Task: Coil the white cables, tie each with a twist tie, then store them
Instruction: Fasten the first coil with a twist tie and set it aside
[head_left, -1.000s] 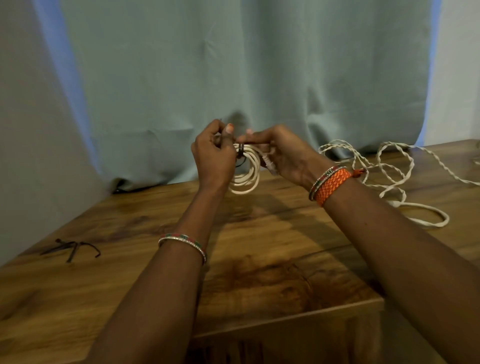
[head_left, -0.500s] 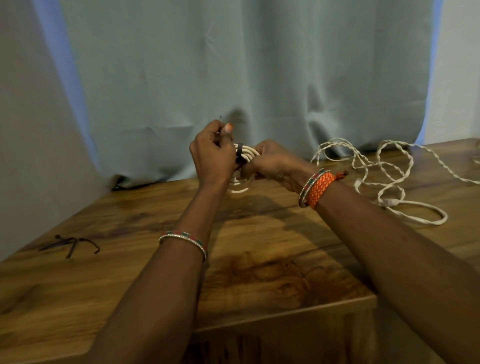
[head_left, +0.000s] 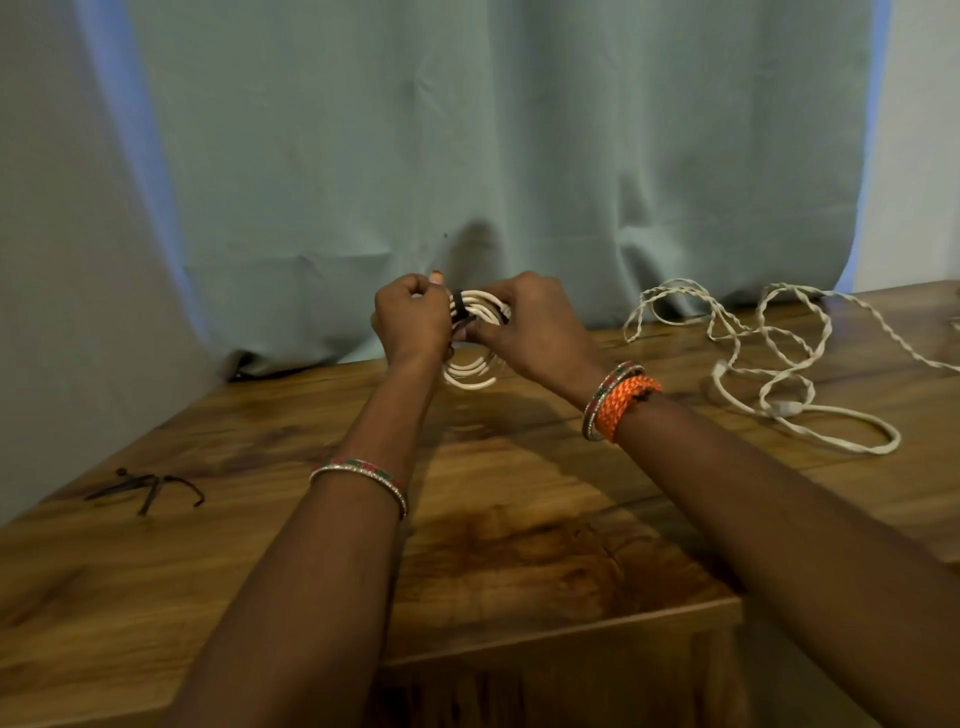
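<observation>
A small coil of white cable (head_left: 475, 371) hangs in the air above the back of the wooden table (head_left: 519, 493). A black twist tie (head_left: 457, 305) is wrapped round the top of the coil. My left hand (head_left: 410, 322) pinches the tie on the coil's left side, fingers curled. My right hand (head_left: 530, 327) grips the coil from the right, its fingertips at the tie. A second white cable (head_left: 769, 364) lies loose and tangled on the table to the right.
Several spare black twist ties (head_left: 148, 488) lie near the table's left edge. A pale green curtain (head_left: 493, 156) hangs right behind the table. The table's front edge runs just below my forearms.
Both hands have dropped slightly and closed in on the tie. The right hand rolled over the coil's top, so more of the coil now hangs below the hands.
</observation>
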